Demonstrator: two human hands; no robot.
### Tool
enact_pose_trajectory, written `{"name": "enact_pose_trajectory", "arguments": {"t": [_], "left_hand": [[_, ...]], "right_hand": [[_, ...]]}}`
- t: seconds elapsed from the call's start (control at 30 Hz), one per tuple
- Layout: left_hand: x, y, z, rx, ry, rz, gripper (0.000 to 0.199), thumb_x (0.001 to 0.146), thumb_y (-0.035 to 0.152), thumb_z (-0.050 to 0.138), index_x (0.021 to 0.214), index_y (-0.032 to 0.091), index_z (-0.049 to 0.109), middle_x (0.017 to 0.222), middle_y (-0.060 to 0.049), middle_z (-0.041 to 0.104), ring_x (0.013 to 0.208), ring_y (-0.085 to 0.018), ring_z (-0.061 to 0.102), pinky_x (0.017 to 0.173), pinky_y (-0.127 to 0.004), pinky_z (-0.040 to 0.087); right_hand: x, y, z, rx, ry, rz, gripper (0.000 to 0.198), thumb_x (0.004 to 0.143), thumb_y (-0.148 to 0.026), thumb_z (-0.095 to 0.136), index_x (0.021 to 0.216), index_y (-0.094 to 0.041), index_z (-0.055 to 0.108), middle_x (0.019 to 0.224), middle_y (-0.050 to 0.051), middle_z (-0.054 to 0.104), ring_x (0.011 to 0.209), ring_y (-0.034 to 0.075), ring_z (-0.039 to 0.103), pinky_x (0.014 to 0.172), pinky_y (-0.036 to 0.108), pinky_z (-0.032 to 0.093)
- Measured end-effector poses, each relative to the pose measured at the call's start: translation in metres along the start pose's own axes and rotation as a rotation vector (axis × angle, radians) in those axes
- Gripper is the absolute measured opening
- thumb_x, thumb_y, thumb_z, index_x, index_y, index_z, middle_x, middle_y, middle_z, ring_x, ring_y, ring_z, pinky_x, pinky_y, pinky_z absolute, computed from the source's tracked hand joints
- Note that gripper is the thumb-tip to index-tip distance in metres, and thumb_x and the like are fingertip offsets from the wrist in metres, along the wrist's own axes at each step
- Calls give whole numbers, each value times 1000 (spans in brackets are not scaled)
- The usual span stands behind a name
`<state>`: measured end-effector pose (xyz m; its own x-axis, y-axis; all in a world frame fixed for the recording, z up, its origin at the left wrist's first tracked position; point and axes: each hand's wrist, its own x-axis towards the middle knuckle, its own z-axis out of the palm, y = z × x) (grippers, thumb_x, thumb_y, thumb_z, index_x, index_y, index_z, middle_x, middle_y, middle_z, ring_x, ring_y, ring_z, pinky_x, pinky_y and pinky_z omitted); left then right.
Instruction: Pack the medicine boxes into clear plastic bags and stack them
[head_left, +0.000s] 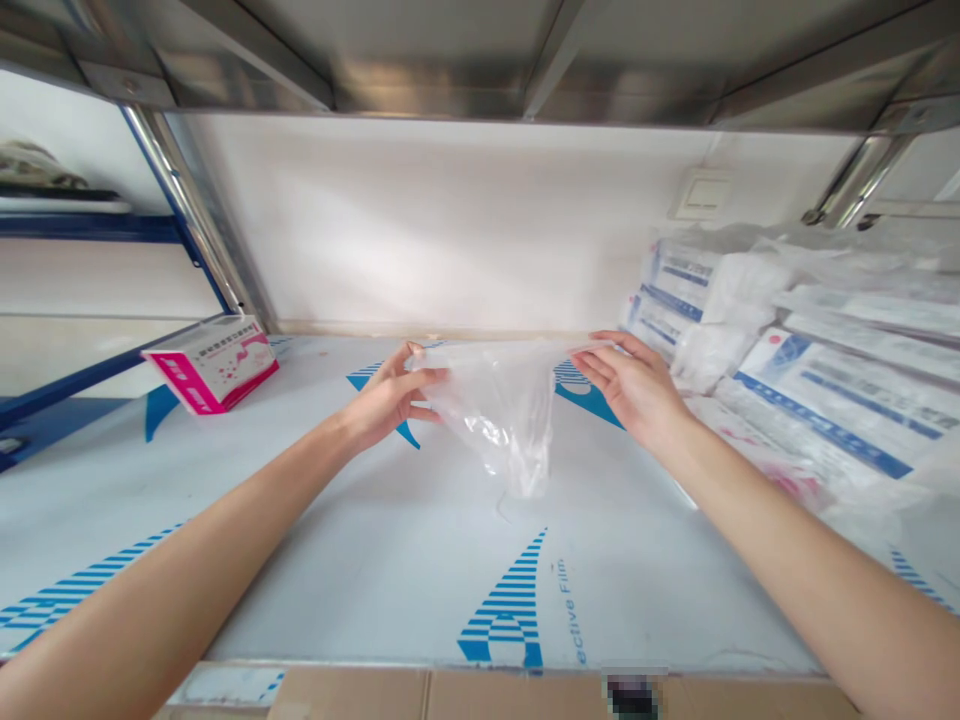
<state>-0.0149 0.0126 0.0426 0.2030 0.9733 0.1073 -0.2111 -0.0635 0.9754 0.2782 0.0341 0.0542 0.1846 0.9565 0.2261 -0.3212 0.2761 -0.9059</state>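
Note:
A clear plastic bag hangs between my hands above the film-covered shelf, its top edge stretched sideways and its lower part drooping. My left hand pinches the bag's left edge between thumb and fingers. On the other side, my right hand grips the right end of the same edge with its fingertips. I see nothing inside the bag. Just right of my right hand lie stacked plastic-wrapped packs with blue and white print.
A pink and white box stands at the back left. Overhead runs a metal shelf, held by posts at both sides. A light switch is on the rear wall. Brown cardboard shows below the shelf's front edge.

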Motion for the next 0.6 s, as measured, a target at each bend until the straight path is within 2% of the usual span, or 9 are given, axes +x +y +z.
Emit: {"name": "enact_pose_trajectory", "arguments": {"t": [0.1,0.17,0.23,0.3,0.37,0.43,0.47,0.53,0.6], "left_hand": [[-1,-4,6,41,73,5,65,66,22,85,118,30,46,79,3,66,67,-16,67,59,-29,59],[0,-6,10,49,191,25,79,67,18,84,131,33,42,75,6,63,64,-12,65,62,-26,59],[1,-7,12,55,332,27,78,70,16,82,135,33,42,74,8,58,58,-7,61,65,-23,59],[2,-8,12,75,428,-4,70,75,20,81,133,31,45,81,6,56,57,-5,61,68,-24,60],[3,-10,11,136,442,-33,66,79,30,79,135,31,43,101,-1,58,62,-8,67,72,-30,63],[3,-14,11,276,386,-14,68,82,41,76,139,34,40,128,-9,52,72,-14,72,78,-38,63],[1,-16,11,377,350,15,69,83,45,74,142,36,39,139,-11,46,78,-17,73,82,-41,63],[-3,-20,14,601,311,95,67,85,50,70,143,38,40,155,-12,32,97,-25,72,91,-46,59],[-10,-22,18,818,313,230,61,85,50,68,141,36,46,163,-11,19,127,-35,57,104,-52,50]], "right_hand": [[-8,2,6,25,9,32,44,61,-10,80,93,-26,56,80,-4,68,91,17,75,97,32,58],[-14,3,10,-15,91,44,53,57,-7,81,94,-29,51,80,-7,64,83,17,75,92,33,61],[-20,1,13,-97,130,14,49,58,-11,82,90,-28,49,80,-8,62,73,15,74,81,32,64],[-27,0,16,-243,-20,34,33,69,-29,81,85,-26,53,77,-5,64,67,15,71,67,30,63],[-33,1,19,-429,-308,162,29,78,-48,74,82,-22,61,77,2,68,68,17,70,61,30,60],[-37,7,20,-583,-570,262,32,76,-51,76,83,-20,70,83,7,74,79,21,71,67,32,59],[-39,12,20,-635,-634,257,31,73,-47,80,84,-20,73,86,8,75,83,22,71,72,33,58],[-41,22,21,-682,-635,183,26,69,-39,85,84,-20,75,89,7,77,84,22,70,76,34,56],[-41,30,21,-638,-571,131,24,72,-39,81,85,-20,75,89,7,77,81,20,70,76,34,56]]}}
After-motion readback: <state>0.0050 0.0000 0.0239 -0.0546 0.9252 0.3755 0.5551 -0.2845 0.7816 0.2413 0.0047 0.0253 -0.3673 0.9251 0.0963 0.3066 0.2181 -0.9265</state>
